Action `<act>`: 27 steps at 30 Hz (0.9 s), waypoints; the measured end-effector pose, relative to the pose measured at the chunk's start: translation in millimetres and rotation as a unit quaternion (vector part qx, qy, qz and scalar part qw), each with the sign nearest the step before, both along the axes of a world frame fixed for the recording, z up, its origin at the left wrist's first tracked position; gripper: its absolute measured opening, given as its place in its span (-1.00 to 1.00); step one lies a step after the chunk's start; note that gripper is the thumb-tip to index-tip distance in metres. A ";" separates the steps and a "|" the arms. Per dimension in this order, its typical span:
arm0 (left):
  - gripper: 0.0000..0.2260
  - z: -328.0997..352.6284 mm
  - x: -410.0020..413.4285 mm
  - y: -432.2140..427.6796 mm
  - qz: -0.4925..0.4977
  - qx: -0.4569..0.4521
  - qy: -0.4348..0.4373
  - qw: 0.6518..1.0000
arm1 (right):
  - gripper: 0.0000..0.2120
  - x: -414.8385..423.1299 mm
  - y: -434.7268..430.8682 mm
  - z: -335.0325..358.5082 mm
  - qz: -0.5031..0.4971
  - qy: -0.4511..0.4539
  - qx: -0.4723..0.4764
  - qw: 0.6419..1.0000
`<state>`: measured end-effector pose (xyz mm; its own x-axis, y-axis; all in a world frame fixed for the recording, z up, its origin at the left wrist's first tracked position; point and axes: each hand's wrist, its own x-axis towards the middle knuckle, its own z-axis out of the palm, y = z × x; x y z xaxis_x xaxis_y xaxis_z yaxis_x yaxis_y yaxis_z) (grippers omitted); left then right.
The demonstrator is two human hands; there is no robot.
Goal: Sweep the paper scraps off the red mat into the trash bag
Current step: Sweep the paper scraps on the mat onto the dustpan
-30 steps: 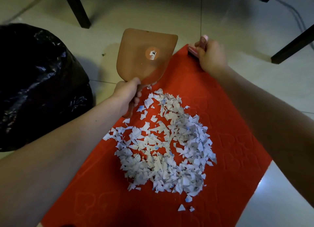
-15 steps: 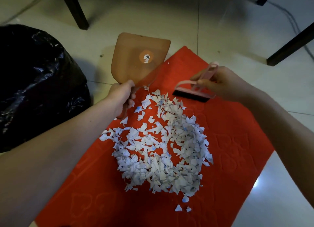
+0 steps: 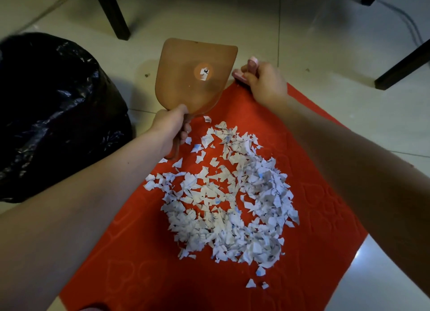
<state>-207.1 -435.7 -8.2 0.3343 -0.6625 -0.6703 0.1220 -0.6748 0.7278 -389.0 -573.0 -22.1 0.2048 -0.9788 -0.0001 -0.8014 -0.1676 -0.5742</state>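
Note:
A red mat (image 3: pixel 321 222) lies on the tiled floor with a wide heap of white paper scraps (image 3: pixel 228 194) in its middle. My left hand (image 3: pixel 171 127) grips the handle of a translucent orange dustpan (image 3: pixel 195 78), held tilted up above the mat's far left corner. My right hand (image 3: pixel 265 83) is closed around a small pink brush (image 3: pixel 242 72) at the mat's far corner; only the brush's pink end shows past my fingers. A black trash bag (image 3: pixel 53 115) stands left of the mat.
Dark furniture legs stand on the floor at the back left (image 3: pixel 114 13) and at the right (image 3: pixel 402 66). A thin cable (image 3: pixel 404 15) runs over the tiles at the back right. Pale floor tiles surround the mat.
My right hand has carried the brush from above the scraps back to the mat's far corner. The dustpan in my left hand stays tilted up in about the same spot.

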 end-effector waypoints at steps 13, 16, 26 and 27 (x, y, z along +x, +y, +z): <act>-0.81 -1.6 12.1 3.6 0.008 -0.001 -0.002 1.000 | -0.78 -24.2 83.0 37.9 0.349 0.068 0.097 0.930; -0.81 1.3 9.9 3.3 0.012 -0.004 -0.005 1.000 | -0.79 -40.8 82.9 49.3 0.336 0.014 0.090 0.937; -0.79 4.1 8.0 -1.5 0.019 -0.011 -0.001 1.000 | -0.76 -27.8 38.7 22.0 0.102 -0.002 -0.034 0.994; -0.79 3.6 8.1 -1.6 0.019 -0.011 0.000 1.000 | -0.75 -22.6 34.7 17.8 0.070 0.003 -0.042 0.997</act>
<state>-199.0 -437.3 -4.6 0.3603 -0.6640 -0.6552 0.1469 -0.6532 0.7428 -411.7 -538.3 -4.3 0.3403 -0.9370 0.0788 -0.7694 -0.3257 -0.5495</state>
